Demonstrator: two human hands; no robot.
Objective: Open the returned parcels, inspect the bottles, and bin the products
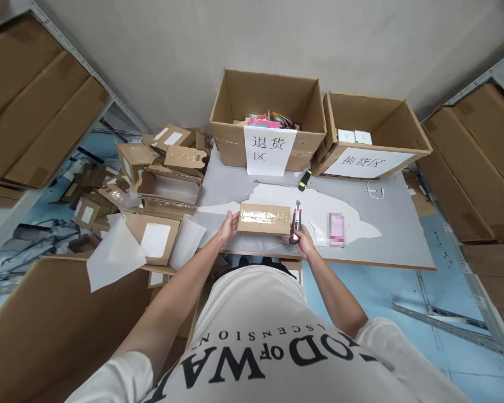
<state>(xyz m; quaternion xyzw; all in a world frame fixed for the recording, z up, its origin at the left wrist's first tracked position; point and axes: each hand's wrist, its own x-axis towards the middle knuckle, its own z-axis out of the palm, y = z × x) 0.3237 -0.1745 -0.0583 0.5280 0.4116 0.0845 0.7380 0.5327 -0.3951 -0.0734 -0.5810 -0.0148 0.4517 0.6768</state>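
With its fingers, the left hand (pixel 228 228) grips the box (pixel 264 221) by its left end; the right hand (pixel 304 243) clasps a knife (pixel 296 223) just beside the right end.

So the parcel (pixel 264 220) is at the front of the table (pixel 386 246), between the left hand (pixel 228 228) at its left end and the right hand (pixel 304 243), which has the utility knife (pixel 296 225), at its right. Behind it two big cartons (pixel 229 143) stand side by side — left one with packs (pixel 264 122) inside, right one with two small boxes (pixel 345 136) — and a tool (pixel 304 180) lies just in front of where they meet. Packet's (pixel 336 228) right of the knife, heap of boxes (pixel 183 158) off left.
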